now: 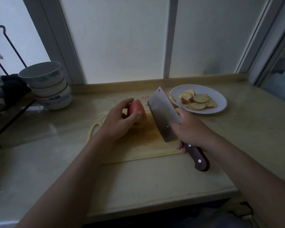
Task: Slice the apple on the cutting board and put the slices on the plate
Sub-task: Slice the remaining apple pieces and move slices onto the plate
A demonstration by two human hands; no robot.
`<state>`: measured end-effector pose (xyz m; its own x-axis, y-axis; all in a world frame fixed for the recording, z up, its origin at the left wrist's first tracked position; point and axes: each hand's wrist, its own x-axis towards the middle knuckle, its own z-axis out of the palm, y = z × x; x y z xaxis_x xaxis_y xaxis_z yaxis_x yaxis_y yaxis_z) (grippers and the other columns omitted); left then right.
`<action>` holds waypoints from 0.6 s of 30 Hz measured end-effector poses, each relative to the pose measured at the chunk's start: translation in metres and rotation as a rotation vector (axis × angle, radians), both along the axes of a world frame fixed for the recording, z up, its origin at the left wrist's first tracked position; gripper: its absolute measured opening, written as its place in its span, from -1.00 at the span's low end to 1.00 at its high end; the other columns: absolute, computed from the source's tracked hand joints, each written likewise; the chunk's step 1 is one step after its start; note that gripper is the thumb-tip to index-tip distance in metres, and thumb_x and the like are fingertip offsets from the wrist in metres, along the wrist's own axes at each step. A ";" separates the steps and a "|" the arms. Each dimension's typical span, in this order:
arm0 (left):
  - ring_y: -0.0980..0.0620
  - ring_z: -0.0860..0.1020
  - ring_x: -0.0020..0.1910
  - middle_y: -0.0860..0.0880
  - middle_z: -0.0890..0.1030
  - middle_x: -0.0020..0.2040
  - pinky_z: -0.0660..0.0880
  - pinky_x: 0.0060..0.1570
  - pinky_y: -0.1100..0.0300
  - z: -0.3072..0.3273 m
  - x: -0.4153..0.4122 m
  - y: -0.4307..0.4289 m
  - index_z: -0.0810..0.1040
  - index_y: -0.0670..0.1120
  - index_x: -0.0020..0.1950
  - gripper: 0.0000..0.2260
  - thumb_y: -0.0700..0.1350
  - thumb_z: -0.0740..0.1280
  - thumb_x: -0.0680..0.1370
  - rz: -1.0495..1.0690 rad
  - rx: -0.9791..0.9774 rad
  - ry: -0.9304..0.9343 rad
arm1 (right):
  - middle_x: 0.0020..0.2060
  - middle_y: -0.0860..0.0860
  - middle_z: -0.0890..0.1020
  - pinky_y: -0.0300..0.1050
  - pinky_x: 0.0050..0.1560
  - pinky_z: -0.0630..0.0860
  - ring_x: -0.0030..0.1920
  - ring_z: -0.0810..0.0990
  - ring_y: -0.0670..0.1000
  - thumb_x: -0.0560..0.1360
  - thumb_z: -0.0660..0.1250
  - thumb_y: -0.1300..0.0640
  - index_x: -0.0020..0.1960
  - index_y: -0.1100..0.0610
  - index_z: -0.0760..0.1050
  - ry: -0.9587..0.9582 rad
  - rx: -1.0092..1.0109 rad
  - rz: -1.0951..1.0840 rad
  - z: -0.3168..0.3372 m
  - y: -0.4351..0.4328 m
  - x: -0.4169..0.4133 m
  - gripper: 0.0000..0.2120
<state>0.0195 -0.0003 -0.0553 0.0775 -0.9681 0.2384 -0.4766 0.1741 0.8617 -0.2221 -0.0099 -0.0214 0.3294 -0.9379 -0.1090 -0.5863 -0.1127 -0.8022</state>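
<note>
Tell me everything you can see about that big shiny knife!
The big rectangular steel cleaver has a broad, dull-shiny blade with a small hole near its far top corner. Its dark reddish-brown wooden handle carries pale metal rivets. The right hand grips it where blade meets handle. The blade is tilted, over the pale wooden cutting board, just right of the red apple piece that the left hand holds. Whether its edge touches the board is unclear.

Apple (139, 111) underside hidden by left hand (120, 122); rack (5, 51) cropped, perhaps.
</note>
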 end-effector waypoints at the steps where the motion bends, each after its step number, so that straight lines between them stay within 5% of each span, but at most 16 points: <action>1: 0.02 0.54 0.12 0.06 0.47 0.26 0.65 0.00 0.08 0.001 0.000 0.002 0.35 0.16 0.49 -0.42 0.22 0.33 0.49 -0.009 -0.015 -0.022 | -0.04 0.14 0.58 -0.16 -0.53 0.51 -0.49 0.66 0.02 0.64 0.14 0.25 0.43 0.06 0.30 0.000 0.001 -0.002 0.000 0.000 0.000 -0.62; 11: -0.03 0.50 0.04 -0.02 0.50 0.11 0.46 -0.02 0.08 0.006 -0.016 -0.003 0.54 0.09 0.28 -0.60 0.28 0.11 0.65 -0.005 0.062 -0.787 | -0.12 0.20 0.58 -0.14 -0.54 0.50 -0.53 0.61 0.02 0.62 0.15 0.30 0.29 0.07 0.38 -0.105 0.089 -0.078 0.000 -0.002 -0.002 -0.72; 18: -0.11 0.41 0.26 -0.10 0.48 0.23 0.33 0.19 0.05 -0.008 -0.018 -0.007 0.55 -0.02 0.37 -0.57 0.18 0.10 0.68 -0.002 0.068 -0.651 | -0.16 0.23 0.52 -0.11 -0.50 0.52 -0.50 0.58 0.06 0.57 0.18 0.38 0.12 0.27 0.48 -0.355 0.239 -0.207 -0.021 -0.005 -0.012 -0.83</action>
<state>0.0012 -0.0074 -0.0632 -0.0638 -0.9827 0.1738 -0.9043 0.1306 0.4064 -0.2344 -0.0150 -0.0427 0.1942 -0.9500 -0.2445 -0.2617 0.1900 -0.9463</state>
